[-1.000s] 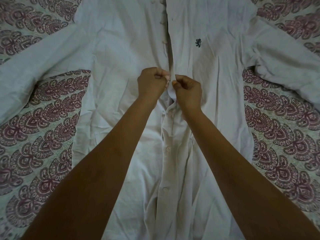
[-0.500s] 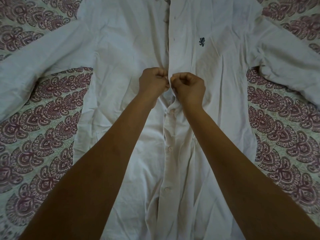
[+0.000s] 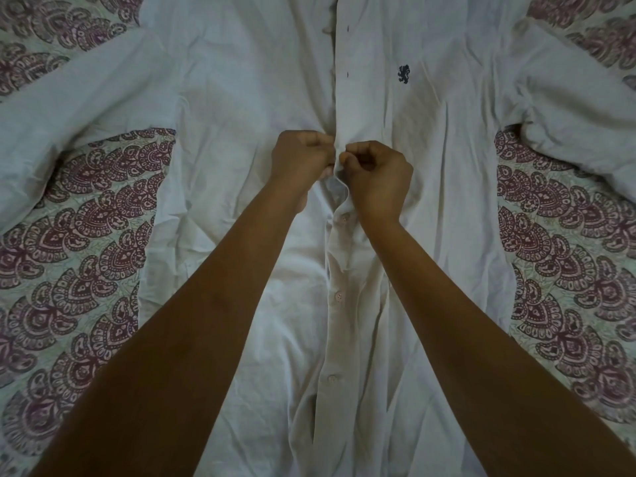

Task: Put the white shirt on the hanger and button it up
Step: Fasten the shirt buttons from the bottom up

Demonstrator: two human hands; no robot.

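The white shirt (image 3: 241,98) lies flat, front up, with its sleeves spread to both sides and a small dark emblem (image 3: 403,74) on the chest. My left hand (image 3: 299,160) and my right hand (image 3: 378,177) meet at the front placket, halfway up the shirt. Each hand pinches one edge of the placket. Below my hands three buttons (image 3: 339,296) sit fastened. Above my hands the placket lies closed over, with two buttonholes showing. No hanger is in view.
A bedspread (image 3: 86,256) with a maroon paisley print lies under the shirt and shows on both sides between body and sleeves. The shirt's collar is out of the frame at the top.
My hands stay at the same spot on the placket, with my fingers shifting slightly. The view has drifted, so the shirt sits a little more to the right.
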